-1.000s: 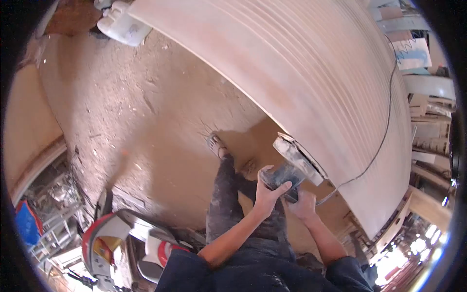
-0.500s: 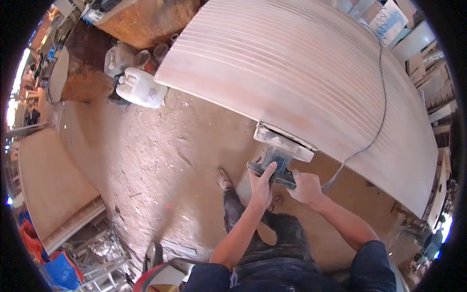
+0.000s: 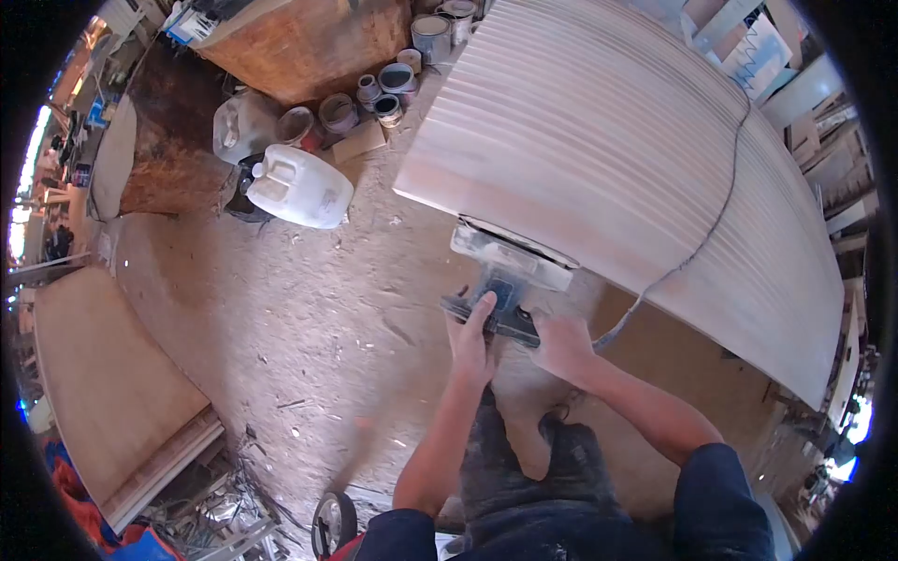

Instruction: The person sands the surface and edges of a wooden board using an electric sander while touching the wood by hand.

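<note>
A dusty power sander [image 3: 505,271] is in both hands, its flat pad turned on edge against the near edge of a large ribbed, pale panel [image 3: 599,168]. My left hand [image 3: 472,338] is closed round the front part of its body, thumb on top. Around the rear handle, my right hand [image 3: 566,348] is wrapped. A grey cord [image 3: 697,248] runs from beside my right hand up over the panel. The palm sides of both hands are hidden.
White jug [image 3: 301,187] and several paint cans [image 3: 339,112] stand at the upper left. A brown board [image 3: 117,374] lies at the left. A wheel [image 3: 334,524] shows at the bottom. Timber pieces [image 3: 832,140] are stacked at the right.
The sander and both hands have moved left and up along the panel's edge. The view has shifted, bringing more cans into sight. Both hands keep their hold.
</note>
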The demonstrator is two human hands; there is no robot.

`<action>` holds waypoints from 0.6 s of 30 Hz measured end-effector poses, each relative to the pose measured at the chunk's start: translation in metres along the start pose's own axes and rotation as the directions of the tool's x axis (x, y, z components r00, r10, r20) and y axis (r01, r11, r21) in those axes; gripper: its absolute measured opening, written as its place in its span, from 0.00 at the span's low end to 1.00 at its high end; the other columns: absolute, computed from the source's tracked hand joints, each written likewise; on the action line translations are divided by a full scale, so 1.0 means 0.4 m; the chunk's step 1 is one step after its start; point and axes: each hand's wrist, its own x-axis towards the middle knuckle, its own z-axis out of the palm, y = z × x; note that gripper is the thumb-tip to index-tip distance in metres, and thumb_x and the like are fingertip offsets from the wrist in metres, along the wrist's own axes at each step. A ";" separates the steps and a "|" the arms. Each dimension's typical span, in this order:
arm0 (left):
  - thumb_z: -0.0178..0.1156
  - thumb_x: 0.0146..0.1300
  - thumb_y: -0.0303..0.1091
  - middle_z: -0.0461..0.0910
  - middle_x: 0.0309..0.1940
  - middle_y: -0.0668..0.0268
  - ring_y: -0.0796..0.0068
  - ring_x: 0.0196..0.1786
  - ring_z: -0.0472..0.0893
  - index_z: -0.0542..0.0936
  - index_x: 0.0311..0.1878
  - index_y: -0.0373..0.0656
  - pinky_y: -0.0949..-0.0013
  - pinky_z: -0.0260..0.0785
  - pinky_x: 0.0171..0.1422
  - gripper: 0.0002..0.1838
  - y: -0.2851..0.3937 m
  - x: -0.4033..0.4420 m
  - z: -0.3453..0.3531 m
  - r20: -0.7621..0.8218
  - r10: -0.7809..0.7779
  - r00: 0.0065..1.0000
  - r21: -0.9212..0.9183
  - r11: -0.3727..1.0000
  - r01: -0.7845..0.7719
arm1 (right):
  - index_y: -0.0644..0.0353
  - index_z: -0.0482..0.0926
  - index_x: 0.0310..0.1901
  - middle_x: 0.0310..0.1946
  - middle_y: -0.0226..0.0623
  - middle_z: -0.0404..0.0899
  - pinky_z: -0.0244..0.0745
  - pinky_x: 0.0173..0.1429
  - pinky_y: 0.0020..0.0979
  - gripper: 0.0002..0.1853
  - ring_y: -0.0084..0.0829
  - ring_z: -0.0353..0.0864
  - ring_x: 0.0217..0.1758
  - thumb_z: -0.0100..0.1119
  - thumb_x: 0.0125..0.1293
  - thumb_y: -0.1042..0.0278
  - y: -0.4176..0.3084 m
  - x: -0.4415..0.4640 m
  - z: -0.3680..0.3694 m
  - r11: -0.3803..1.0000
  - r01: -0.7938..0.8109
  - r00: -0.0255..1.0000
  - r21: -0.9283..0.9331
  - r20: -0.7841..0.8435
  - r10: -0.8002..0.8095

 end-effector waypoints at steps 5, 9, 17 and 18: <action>0.71 0.63 0.32 0.77 0.56 0.57 0.67 0.56 0.80 0.63 0.72 0.37 0.65 0.74 0.61 0.38 0.112 0.140 -0.109 0.011 0.123 0.992 0.011 0.992 -0.123 | 0.62 0.79 0.48 0.34 0.46 0.85 0.81 0.40 0.50 0.22 0.49 0.87 0.38 0.70 0.56 0.56 -0.131 0.142 0.032 0.998 0.036 0.999 0.049 -0.029 -0.034; 0.71 0.64 0.34 0.78 0.56 0.59 0.69 0.56 0.81 0.66 0.70 0.38 0.66 0.75 0.60 0.35 0.207 0.194 -0.152 0.073 0.166 0.983 0.019 0.986 -0.167 | 0.63 0.79 0.48 0.35 0.47 0.85 0.82 0.41 0.51 0.21 0.50 0.87 0.39 0.69 0.58 0.58 -0.223 0.205 0.021 0.994 0.046 0.996 0.096 -0.074 -0.039; 0.67 0.67 0.38 0.81 0.51 0.64 0.71 0.51 0.83 0.74 0.63 0.42 0.63 0.79 0.56 0.24 0.259 0.210 -0.129 0.137 0.150 0.979 0.054 0.986 -0.159 | 0.63 0.80 0.45 0.28 0.46 0.85 0.83 0.39 0.47 0.21 0.48 0.88 0.34 0.72 0.56 0.57 -0.240 0.238 -0.005 0.986 0.127 0.979 0.106 -0.171 -0.108; 0.67 0.67 0.38 0.81 0.51 0.64 0.71 0.51 0.83 0.74 0.63 0.42 0.63 0.79 0.56 0.24 0.236 0.199 -0.115 0.143 0.146 0.979 0.056 0.986 -0.155 | 0.63 0.80 0.45 0.28 0.46 0.85 0.83 0.39 0.47 0.21 0.48 0.88 0.34 0.72 0.56 0.57 -0.219 0.219 -0.008 0.987 0.121 0.980 0.107 -0.174 -0.101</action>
